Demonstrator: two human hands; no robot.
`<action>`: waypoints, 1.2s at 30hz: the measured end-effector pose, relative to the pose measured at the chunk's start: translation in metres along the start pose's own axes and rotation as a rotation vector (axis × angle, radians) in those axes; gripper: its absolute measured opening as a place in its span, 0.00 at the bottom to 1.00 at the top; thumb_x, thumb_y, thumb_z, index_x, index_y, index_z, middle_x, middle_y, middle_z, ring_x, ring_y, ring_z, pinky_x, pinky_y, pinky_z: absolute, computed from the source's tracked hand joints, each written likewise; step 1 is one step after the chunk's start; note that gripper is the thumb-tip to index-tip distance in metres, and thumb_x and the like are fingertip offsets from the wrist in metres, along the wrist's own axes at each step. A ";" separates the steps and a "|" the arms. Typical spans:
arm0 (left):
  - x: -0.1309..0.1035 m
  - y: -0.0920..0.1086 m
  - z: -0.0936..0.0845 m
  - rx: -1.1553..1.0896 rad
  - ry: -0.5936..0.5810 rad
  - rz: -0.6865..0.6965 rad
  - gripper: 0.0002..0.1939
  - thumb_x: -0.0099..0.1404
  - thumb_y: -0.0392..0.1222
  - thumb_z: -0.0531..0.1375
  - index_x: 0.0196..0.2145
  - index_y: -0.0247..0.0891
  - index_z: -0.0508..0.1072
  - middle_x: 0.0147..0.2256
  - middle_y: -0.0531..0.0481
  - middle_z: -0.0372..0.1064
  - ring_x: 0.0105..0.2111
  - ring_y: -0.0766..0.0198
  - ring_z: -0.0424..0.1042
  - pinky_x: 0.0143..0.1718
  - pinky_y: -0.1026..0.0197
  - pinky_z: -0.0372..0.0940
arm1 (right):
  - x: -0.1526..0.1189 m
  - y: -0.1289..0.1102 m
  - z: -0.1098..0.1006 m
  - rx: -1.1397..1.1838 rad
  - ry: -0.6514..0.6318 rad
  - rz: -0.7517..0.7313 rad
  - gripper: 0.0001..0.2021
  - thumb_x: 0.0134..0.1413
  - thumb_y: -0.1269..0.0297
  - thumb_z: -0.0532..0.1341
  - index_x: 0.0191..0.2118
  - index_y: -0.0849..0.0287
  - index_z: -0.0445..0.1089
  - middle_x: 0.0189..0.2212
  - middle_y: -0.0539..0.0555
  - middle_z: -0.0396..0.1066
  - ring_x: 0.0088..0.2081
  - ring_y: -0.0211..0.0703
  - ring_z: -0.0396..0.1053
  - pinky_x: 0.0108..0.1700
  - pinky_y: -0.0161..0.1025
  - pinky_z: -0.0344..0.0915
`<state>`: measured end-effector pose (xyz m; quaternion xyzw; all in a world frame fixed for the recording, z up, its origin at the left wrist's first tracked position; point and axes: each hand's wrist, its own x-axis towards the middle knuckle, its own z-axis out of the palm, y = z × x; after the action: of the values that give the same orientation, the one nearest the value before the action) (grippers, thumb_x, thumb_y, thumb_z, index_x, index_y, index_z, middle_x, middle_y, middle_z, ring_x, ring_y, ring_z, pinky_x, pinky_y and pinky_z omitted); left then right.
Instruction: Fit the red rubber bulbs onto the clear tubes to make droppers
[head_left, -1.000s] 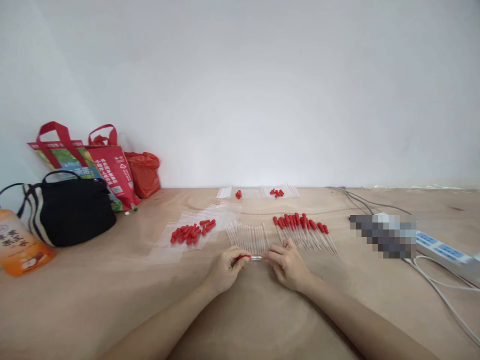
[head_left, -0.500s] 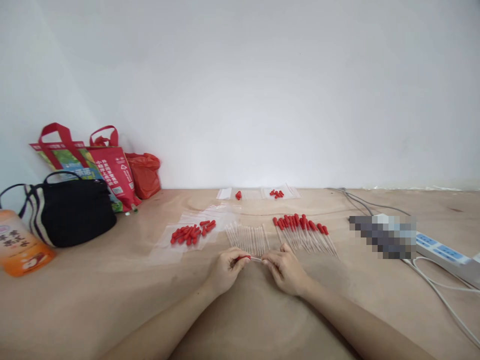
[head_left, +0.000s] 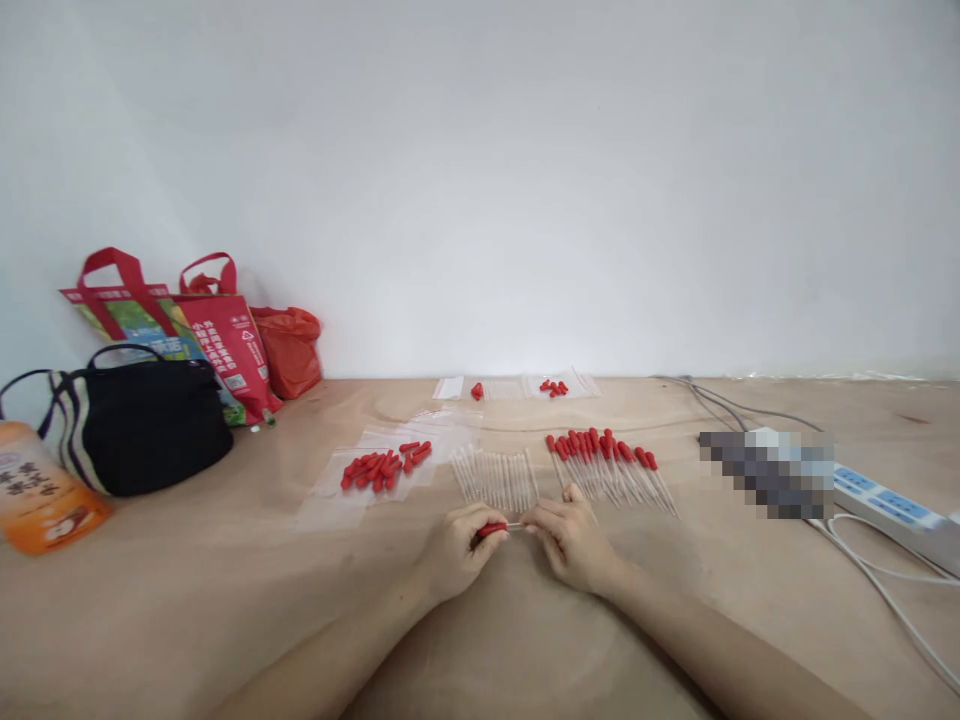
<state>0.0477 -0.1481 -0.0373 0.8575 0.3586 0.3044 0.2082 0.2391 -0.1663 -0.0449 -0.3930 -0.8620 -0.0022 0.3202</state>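
My left hand [head_left: 456, 548] pinches a red rubber bulb [head_left: 493, 529] just above the wooden table. My right hand [head_left: 571, 541] pinches a thin clear glass tube [head_left: 514, 526] whose end meets the bulb between the two hands. Just beyond my hands lies a row of bare glass tubes [head_left: 496, 477]. To its right lies a row of finished droppers with red bulbs [head_left: 606, 462]. Loose red bulbs [head_left: 384, 466] are heaped on a clear plastic bag to the left.
A black bag [head_left: 146, 420], red shopping bags [head_left: 199, 335] and an orange packet [head_left: 37, 495] stand at the left. A white power strip [head_left: 892, 510] with cables lies at the right. More small bags with red bulbs [head_left: 553, 386] rest near the wall.
Both hands have drawn slightly closer together and toward me. The red bulb now shows more clearly in my left fingers, with less of the tube visible between the hands.
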 end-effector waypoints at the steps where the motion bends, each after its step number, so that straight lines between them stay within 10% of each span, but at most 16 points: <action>1: 0.000 0.000 0.000 0.004 -0.002 0.005 0.09 0.60 0.40 0.52 0.30 0.36 0.70 0.26 0.50 0.67 0.27 0.67 0.65 0.29 0.66 0.60 | 0.000 0.000 0.001 0.006 -0.003 0.004 0.10 0.53 0.73 0.47 0.32 0.59 0.65 0.26 0.50 0.69 0.25 0.35 0.60 0.33 0.37 0.42; 15: 0.007 -0.005 -0.015 0.054 -0.073 0.059 0.14 0.59 0.44 0.54 0.42 0.40 0.70 0.38 0.47 0.68 0.38 0.62 0.67 0.40 0.61 0.61 | 0.008 0.004 -0.016 -0.219 -0.084 -0.025 0.08 0.53 0.67 0.52 0.31 0.56 0.68 0.26 0.52 0.68 0.32 0.40 0.59 0.33 0.39 0.43; 21: 0.010 -0.040 -0.050 0.589 0.313 -0.360 0.21 0.58 0.47 0.53 0.49 0.40 0.65 0.50 0.41 0.58 0.50 0.50 0.55 0.49 0.47 0.51 | -0.005 0.058 -0.049 -0.335 0.164 0.650 0.14 0.54 0.61 0.49 0.32 0.57 0.71 0.31 0.55 0.71 0.35 0.44 0.64 0.36 0.38 0.48; 25: 0.004 -0.066 -0.078 0.709 0.349 -0.711 0.21 0.63 0.47 0.44 0.50 0.40 0.63 0.51 0.38 0.56 0.53 0.48 0.51 0.48 0.42 0.49 | -0.021 0.094 -0.066 -0.427 0.072 1.097 0.15 0.51 0.60 0.49 0.33 0.57 0.72 0.29 0.58 0.72 0.35 0.49 0.66 0.35 0.40 0.51; 30: -0.003 -0.086 -0.090 0.645 0.198 -0.876 0.25 0.63 0.52 0.39 0.53 0.44 0.59 0.53 0.38 0.53 0.54 0.47 0.49 0.49 0.38 0.45 | -0.027 0.102 -0.067 -0.371 -0.089 1.203 0.14 0.47 0.63 0.50 0.30 0.58 0.73 0.28 0.59 0.72 0.33 0.49 0.68 0.31 0.38 0.53; 36: -0.002 -0.098 -0.085 0.621 0.172 -0.714 0.24 0.63 0.52 0.41 0.51 0.41 0.62 0.49 0.40 0.57 0.51 0.52 0.56 0.50 0.50 0.51 | -0.028 0.103 -0.061 -0.419 -0.040 1.156 0.14 0.48 0.61 0.51 0.31 0.57 0.72 0.30 0.59 0.72 0.36 0.51 0.67 0.35 0.42 0.53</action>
<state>-0.0584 -0.0735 -0.0323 0.6742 0.7204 0.1624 0.0034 0.3565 -0.1292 -0.0372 -0.8514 -0.4964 0.0099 0.1694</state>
